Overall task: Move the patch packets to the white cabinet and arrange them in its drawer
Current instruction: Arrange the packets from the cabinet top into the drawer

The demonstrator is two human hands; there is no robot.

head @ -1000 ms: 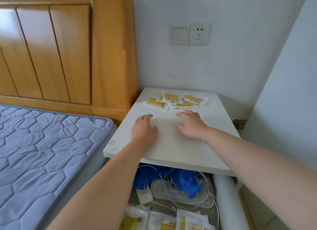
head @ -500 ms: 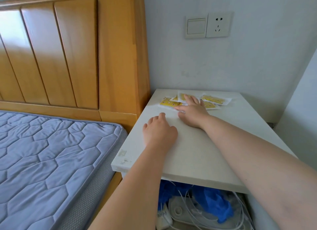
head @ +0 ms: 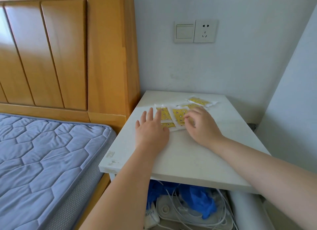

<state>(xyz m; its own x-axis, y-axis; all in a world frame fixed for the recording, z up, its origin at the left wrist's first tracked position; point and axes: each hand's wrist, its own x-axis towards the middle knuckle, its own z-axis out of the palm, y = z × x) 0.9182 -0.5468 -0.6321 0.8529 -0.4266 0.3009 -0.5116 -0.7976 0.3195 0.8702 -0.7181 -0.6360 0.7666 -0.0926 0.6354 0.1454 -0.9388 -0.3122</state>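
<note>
Patch packets (head: 178, 115): loose on white cabinet (head: 188, 154); to be squared into one stack before lifting.
Left hand (head: 151, 131): flat, released, steadying packets.
Right hand (head: 202, 125): curled; grasp cannot be told.

Both arms are in, bare, left forearm (head: 123, 186) and right forearm (head: 257, 162) stretched forward. I've got the left hand (head: 151, 131) palm down, fingers (head: 151, 113) straight and spread. The right hand (head: 203, 126) is just beside it, knuckles up, fingertips curled in toward the thumb. It's blurred, so I can't tell if it pinches anything.
</note>
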